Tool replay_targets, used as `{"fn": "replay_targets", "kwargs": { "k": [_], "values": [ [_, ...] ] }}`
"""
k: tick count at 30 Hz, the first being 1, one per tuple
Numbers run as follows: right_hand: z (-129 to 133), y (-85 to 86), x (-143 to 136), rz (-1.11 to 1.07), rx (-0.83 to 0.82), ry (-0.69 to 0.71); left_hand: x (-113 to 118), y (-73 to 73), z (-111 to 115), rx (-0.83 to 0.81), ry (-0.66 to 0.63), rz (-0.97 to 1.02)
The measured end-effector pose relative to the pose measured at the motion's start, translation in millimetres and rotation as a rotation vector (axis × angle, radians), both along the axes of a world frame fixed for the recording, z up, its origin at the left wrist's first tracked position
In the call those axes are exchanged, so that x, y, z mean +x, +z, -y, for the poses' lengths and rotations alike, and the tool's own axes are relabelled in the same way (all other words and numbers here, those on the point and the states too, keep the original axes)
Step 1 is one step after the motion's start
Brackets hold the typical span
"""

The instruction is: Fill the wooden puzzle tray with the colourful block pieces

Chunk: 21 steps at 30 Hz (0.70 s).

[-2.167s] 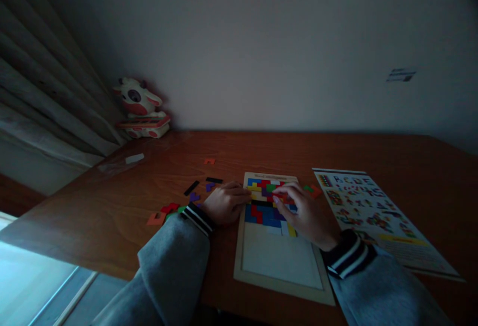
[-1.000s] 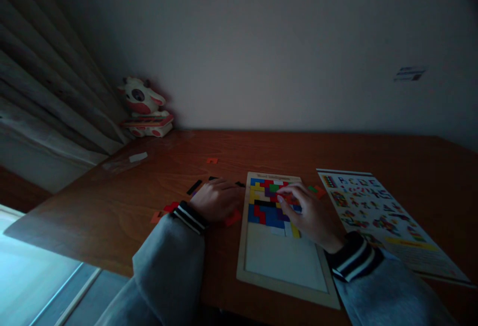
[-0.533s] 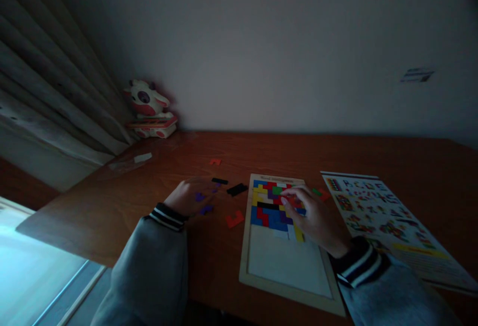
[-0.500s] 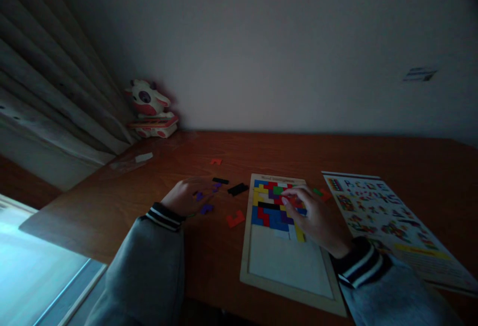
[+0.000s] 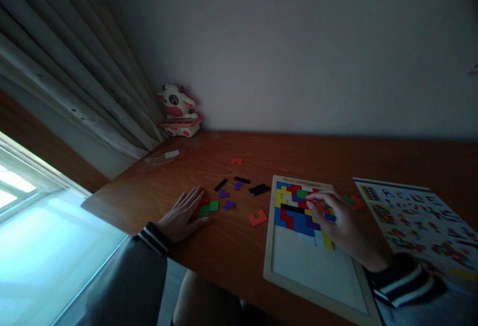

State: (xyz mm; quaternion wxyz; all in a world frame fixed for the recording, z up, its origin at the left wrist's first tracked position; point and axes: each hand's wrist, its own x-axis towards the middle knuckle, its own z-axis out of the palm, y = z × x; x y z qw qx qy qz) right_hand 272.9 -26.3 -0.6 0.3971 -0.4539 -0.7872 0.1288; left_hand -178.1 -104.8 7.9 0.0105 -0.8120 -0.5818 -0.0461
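My left hand point(image 5: 183, 216) lies flat on the table with its fingers stretched, beside a green piece point(image 5: 208, 208) and a red piece point(image 5: 204, 200). Over the upper right part of a wooden puzzle tray point(image 5: 268, 256) is my right hand point(image 5: 338, 221), its thumb and forefinger curved close together at the coloured blocks; whether something is between the fingertips is too small to tell. Blue, yellow, red, purple and black blocks fill the tray's upper part, and its lower part shows bare board. Purple pieces point(image 5: 229, 205) and an orange piece point(image 5: 257, 218) lie between my left hand and the tray.
Black pieces point(image 5: 259, 189) and a small orange piece point(image 5: 237, 161) lie farther back. A printed pattern sheet point(image 5: 418, 221) is at the right. A cow toy point(image 5: 179, 112) stands at the back left, near plastic wrap with a white label point(image 5: 172, 154).
The view has turned left. My left hand has moved back off the purple pieces toward the table's left edge, uncovering green, red and black pieces. My right hand stays over the tray.
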Motion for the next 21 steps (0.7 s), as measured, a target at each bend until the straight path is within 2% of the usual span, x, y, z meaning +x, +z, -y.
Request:
{"fn": "replay_targets", "kwargs": {
  "k": [3,6,9,12,21],
  "values": [
    [-1.6,-2.0,0.8,0.015,-0.003,-0.003,23.2,-2.0,-8.3,0.004,-0.010,0.023],
    [-1.9,-0.5,1.0,0.009,-0.001,-0.004,37.6,8.0,-18.8,0.054,0.006,0.094],
    [-0.8,2.8,0.1,0.001,0.030,-0.026,39.3,21.2,-24.2,0.099,0.005,0.164],
    [0.3,4.6,-0.8,0.012,0.037,-0.034,37.3,27.9,-26.5,0.084,-0.008,0.165],
    [-0.4,4.5,0.1,-0.001,0.009,-0.005,42.5,23.3,-43.9,0.105,-0.102,0.053]
  ]
}}
